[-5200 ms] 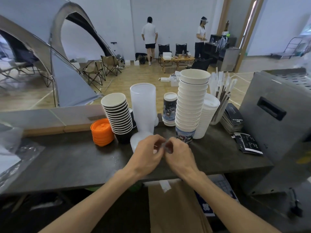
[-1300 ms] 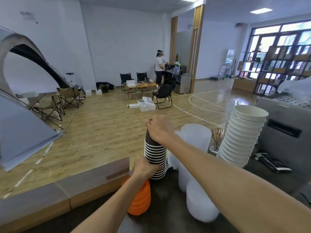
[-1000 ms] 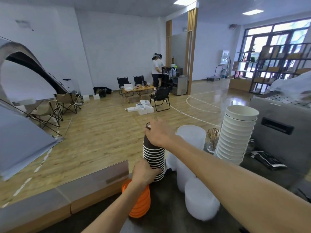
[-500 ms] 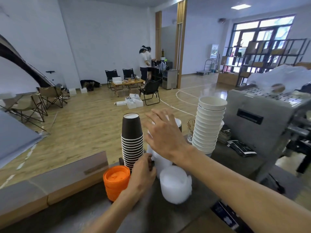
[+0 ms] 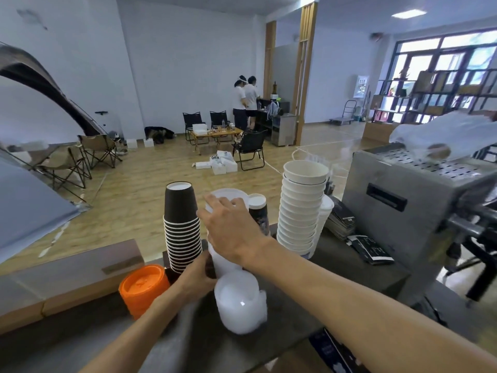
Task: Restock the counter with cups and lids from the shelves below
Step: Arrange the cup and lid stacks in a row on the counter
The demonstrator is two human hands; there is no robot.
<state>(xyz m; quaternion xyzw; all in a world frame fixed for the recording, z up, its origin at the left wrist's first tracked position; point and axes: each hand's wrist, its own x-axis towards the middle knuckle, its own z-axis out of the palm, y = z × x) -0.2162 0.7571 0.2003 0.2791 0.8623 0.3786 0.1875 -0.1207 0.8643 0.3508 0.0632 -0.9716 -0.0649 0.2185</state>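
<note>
A tall stack of upturned black paper cups [image 5: 183, 227] stands on the dark counter [image 5: 336, 267]. My left hand [image 5: 197, 278] is curled around its foot on the right side. My right hand [image 5: 231, 230] lies with fingers spread against the upright stack of clear plastic cups [image 5: 228, 195], fingertips at its rim. In front of that, a stack of clear lids [image 5: 240, 302] lies on its side. Orange lids [image 5: 144, 288] are stacked left of the black cups. To the right stand a printed cup with a white lid [image 5: 258, 211] and a tall stack of white paper cups [image 5: 302, 211].
A steel machine [image 5: 419, 208] fills the counter's right end, with dark leaflets [image 5: 371, 249] lying beside it. A wooden ledge [image 5: 70, 267] runs along the counter's far left. Beyond are folding chairs, a low table and two people standing far off.
My right hand has come off the top of the black cup stack and moved right onto the clear cups. My left hand stays at the black stack's foot. The view swung right.
</note>
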